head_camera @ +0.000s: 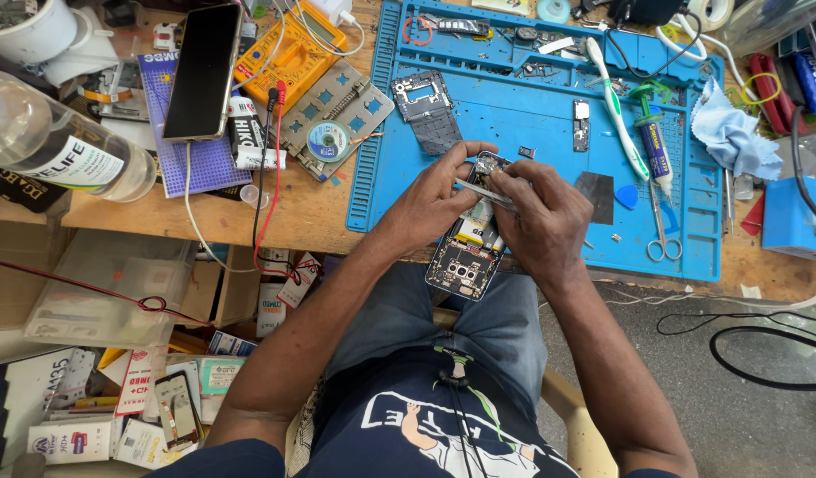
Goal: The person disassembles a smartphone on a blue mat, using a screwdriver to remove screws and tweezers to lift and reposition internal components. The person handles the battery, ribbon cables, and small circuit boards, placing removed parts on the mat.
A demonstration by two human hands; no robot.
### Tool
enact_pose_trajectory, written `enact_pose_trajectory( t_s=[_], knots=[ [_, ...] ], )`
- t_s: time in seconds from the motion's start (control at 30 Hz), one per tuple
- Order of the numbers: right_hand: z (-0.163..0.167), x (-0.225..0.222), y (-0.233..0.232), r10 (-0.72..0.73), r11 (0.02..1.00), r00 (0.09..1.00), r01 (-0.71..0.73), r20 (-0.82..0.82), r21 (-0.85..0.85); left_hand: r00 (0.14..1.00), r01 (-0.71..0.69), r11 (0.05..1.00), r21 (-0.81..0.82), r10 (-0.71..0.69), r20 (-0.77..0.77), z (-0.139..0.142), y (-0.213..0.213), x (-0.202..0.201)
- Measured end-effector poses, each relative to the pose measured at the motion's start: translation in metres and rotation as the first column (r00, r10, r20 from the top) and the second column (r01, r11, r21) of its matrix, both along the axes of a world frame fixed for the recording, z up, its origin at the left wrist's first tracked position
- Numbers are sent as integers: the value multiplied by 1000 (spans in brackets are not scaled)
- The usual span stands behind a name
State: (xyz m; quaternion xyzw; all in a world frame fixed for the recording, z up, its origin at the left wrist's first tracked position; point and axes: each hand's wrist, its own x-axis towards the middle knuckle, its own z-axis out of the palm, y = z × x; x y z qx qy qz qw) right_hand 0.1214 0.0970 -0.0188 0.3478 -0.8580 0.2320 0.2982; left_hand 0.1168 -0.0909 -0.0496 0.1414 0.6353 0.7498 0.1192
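While clasped by both hands: opened phone, over blue mat.

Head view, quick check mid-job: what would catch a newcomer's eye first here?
First, the opened phone at the near edge of the blue mat, held between the left hand and the right hand, with tweezers at its top end. Next, the yellow meter and a dark phone on the cluttered wooden bench to the left.
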Motion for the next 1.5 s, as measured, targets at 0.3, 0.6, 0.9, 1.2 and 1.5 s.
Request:
enact_pose_trajectory(
  t_s=[0.3, 0.6, 0.9, 1.2, 1.5],
  knots=[
    [7, 0, 5, -12, 982, 973, 54, 232, -179, 1000, -14, 1000, -19, 14, 4, 4, -1, 2],
    [16, -4, 13, -46, 989, 953, 86, 300, -121, 1000, -7, 998, 60, 6, 16, 3, -2, 1],
    [15, -13, 10, -42, 991, 964, 73, 264, -113, 997, -37, 997, 70, 42, -67, -10, -2, -1],
    [11, -10, 8, 6, 978, 954, 58, 301, -202, 999, -41, 994, 101, 44, -25, -9, 0, -1],
    [8, -4, 6, -49, 994, 978, 67, 202, -82, 992, -65, 998, 8, 65, -105, -4, -2, 2]
  ],
)
